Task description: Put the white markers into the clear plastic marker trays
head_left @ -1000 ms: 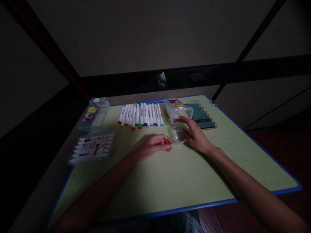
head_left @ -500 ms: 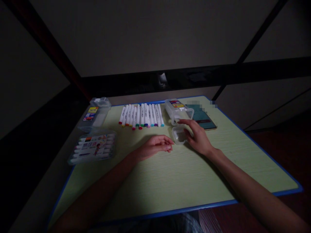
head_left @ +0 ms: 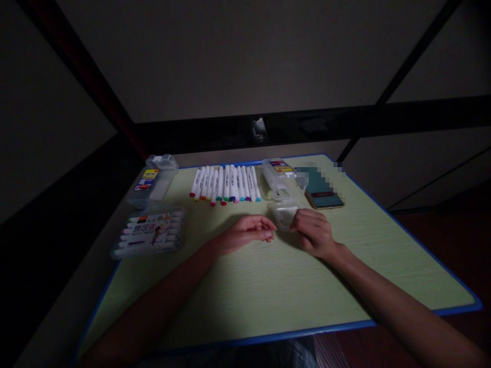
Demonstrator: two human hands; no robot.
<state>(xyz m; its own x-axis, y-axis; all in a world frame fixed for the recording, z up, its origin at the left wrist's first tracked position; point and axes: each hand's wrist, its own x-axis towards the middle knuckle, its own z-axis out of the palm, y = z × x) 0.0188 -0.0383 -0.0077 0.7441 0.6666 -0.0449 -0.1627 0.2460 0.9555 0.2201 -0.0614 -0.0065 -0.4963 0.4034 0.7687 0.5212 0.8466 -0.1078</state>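
Note:
My right hand rests on the pale green table with its fingers curled round a small clear plastic lid. Just beyond the lid lies an open clear marker box on its side. My left hand lies palm-down to the left of the lid, fingers loosely curled, holding nothing. A row of several white markers with coloured caps lies behind my left hand.
A flat clear case of markers sits at the left edge, with another clear box behind it. A phone lies at the back right. The table has a blue rim; dark floor surrounds it.
My right hand drew back from the open box's mouth and closed its fingers round the small lid. The left hand stayed put.

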